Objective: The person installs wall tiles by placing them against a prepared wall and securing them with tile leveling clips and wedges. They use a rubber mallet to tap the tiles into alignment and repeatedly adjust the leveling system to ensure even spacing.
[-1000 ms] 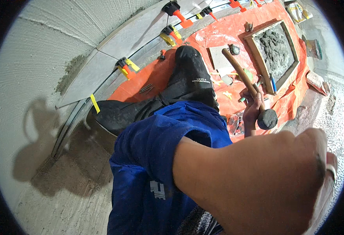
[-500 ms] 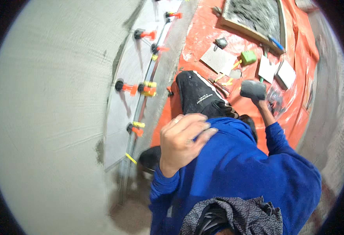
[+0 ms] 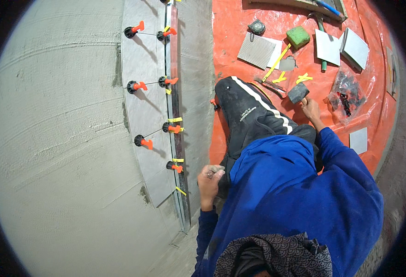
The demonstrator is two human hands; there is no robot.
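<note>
Over the orange plastic sheet, beside my right leg, my right hand [image 3: 310, 109] grips a rubber mallet [image 3: 298, 93] with a dark block-shaped head. Its handle is mostly hidden by my hand. Close to my left thigh, my left hand [image 3: 208, 185] is closed with the fingers curled; whether something small sits in the fingertips I cannot make out. To its left lies a row of grey tiles [image 3: 140, 53] against a metal straightedge [image 3: 180, 198]. Black levelling clips with orange handles [image 3: 140, 86] stand along the joints, and yellow wedges [image 3: 175, 120] sit at the straightedge.
On the orange sheet [image 3: 240, 46] lie a green sponge [image 3: 298, 37], a notched tile piece [image 3: 256, 51], white tile pieces [image 3: 327, 47], a measuring tape [image 3: 257, 27], pliers [image 3: 271, 87] and a plastic bag [image 3: 346, 98]. A mortar trough [image 3: 304, 5] stands at the far end.
My left hand has dropped from in front of my body to beside my left thigh. The mallet in my right hand is lower and farther from the view, and the view has shifted.
</note>
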